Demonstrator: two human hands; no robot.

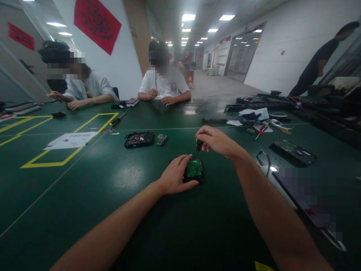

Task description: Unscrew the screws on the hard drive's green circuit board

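Observation:
A black hard drive (194,171) with a green circuit board facing up lies on the dark green table (84,195) in front of me. My left hand (176,175) grips its left side, thumb along the near edge. My right hand (217,141) is closed round the handle of a small screwdriver (199,145) held upright, tip pointing down at the drive's far edge.
Another opened drive (139,139) and a loose circuit board (162,139) lie farther back. A drive (293,151), cables and tools (262,130) sit to the right. A paper sheet (72,140) lies in a yellow-taped box. Two people sit across the table; one stands far right.

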